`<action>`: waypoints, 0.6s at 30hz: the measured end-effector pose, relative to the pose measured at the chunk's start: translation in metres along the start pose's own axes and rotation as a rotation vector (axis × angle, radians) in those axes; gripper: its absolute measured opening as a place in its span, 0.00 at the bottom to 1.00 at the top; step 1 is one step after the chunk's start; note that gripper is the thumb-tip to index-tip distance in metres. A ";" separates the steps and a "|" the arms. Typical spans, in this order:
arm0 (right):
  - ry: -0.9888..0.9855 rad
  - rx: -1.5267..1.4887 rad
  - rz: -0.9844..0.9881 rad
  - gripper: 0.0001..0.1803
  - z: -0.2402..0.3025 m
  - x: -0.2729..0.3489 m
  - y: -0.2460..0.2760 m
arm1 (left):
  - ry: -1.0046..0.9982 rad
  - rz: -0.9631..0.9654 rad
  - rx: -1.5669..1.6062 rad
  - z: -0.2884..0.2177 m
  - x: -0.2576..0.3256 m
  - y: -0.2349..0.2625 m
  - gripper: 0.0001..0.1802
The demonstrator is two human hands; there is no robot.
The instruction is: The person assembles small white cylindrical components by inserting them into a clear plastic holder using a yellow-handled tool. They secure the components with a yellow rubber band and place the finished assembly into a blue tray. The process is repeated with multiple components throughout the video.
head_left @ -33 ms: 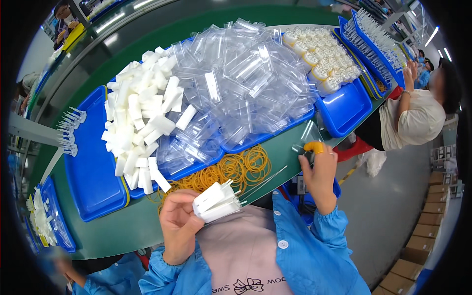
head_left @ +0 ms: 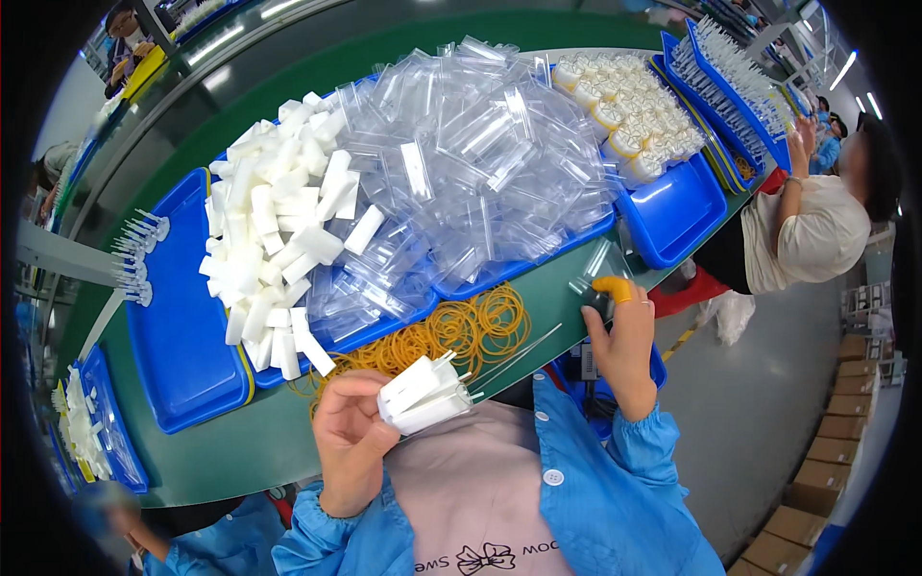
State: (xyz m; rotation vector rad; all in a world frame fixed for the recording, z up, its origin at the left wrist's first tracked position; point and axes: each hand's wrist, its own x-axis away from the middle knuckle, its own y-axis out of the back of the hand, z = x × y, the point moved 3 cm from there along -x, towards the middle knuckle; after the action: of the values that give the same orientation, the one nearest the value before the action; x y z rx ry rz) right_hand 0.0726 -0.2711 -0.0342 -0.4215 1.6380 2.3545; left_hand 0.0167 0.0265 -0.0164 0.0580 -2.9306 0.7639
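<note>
My left hand (head_left: 351, 437) grips a bundle of white oblong blocks (head_left: 423, 394) close to my chest, just below the table's near edge. My right hand (head_left: 622, 350) is raised at the table edge, with a yellow cot (head_left: 613, 286) on one fingertip. Its fingers curl around a small dark object (head_left: 595, 307) beside a clear bag (head_left: 600, 261). A heap of yellow rubber bands (head_left: 451, 331) lies on the green table (head_left: 240, 451) between my hands.
Blue trays (head_left: 178, 317) hold a pile of white blocks (head_left: 279, 240) and a big heap of clear plastic bags (head_left: 471, 163). Another blue tray (head_left: 677, 206) holds round white-and-yellow pieces (head_left: 629, 115). A person in a cream top (head_left: 797, 235) works at the right. Cardboard boxes (head_left: 826, 480) stand on the floor.
</note>
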 end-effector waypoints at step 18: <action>-0.289 -1.321 0.225 0.11 0.068 0.000 0.028 | -0.044 0.136 -0.032 0.002 0.002 -0.004 0.20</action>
State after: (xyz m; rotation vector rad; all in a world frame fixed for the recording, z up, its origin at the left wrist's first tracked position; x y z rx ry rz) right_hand 0.0555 -0.2165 0.0125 -0.0618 -0.1854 3.1427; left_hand 0.0145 0.0221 -0.0158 -0.1301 -3.0123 0.7421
